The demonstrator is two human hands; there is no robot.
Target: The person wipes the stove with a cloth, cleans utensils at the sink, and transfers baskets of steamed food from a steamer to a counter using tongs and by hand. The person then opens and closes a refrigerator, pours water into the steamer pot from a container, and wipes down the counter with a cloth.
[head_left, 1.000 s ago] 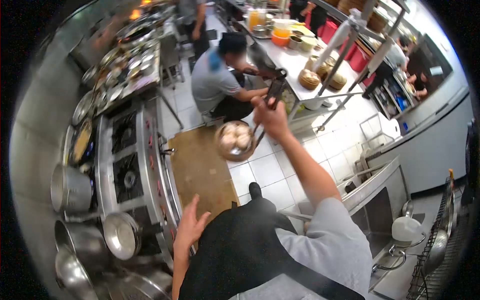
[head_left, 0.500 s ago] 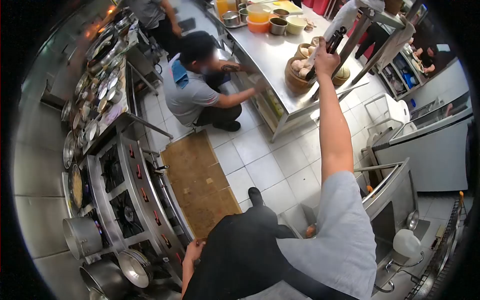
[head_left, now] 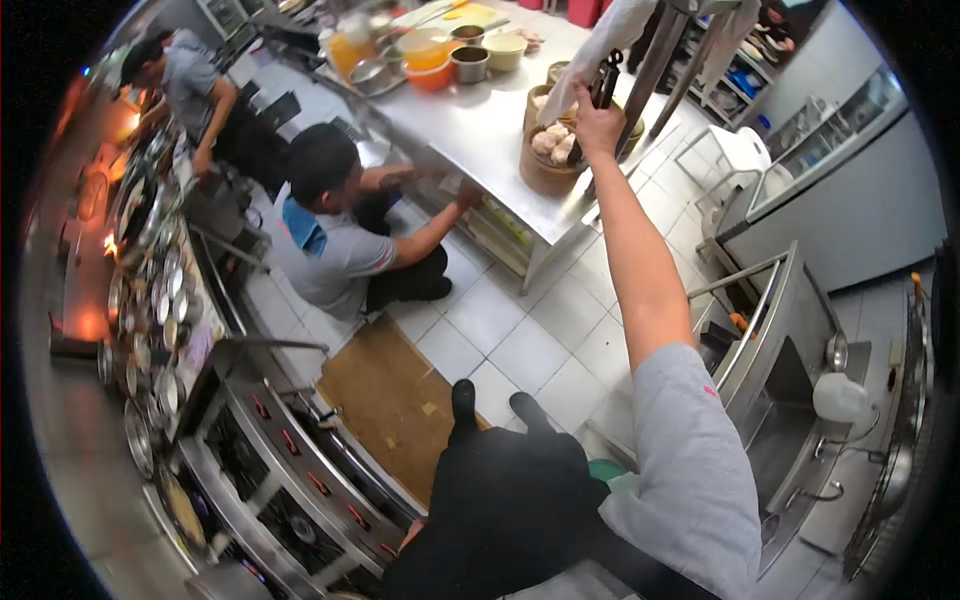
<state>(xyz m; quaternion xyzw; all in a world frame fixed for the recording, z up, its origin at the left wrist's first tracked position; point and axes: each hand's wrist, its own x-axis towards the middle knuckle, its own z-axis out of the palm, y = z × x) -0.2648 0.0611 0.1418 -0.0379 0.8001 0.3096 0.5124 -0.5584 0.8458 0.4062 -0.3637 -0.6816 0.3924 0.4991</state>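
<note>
Black tongs [head_left: 606,82] sit in my right hand [head_left: 600,132] at one o'clock, my fingers wrapped around their upper part. Below them, also at one o'clock, the bamboo steamer [head_left: 550,182] stands near the corner of the steel counter [head_left: 455,140], filled with pale dumplings [head_left: 551,146]. The tongs reach down to its side, but I cannot tell whether they pinch the rim. Of my left hand [head_left: 412,533] only a sliver shows at half past six, beside my apron [head_left: 505,500], so I cannot tell how it is set.

If the tongs catch the rim as I pull away, I think the steamer could tip or slide off that corner, spilling the dumplings. The hanging white cloth [head_left: 595,55] crowds my grip and could snag on the tongs or brush the food. The metal post [head_left: 650,75] beside my wrist leaves little room to swing towards three o'clock.

At ten o'clock a co-worker [head_left: 330,245] crouches by the counter's edge, an arm reaching beneath; a sudden rise there might jolt it. Near twelve, an orange bowl [head_left: 428,72] stands on the counter among other containers. The stove [head_left: 300,460] blocks eight o'clock, and a white stool [head_left: 725,155] is at two.
</note>
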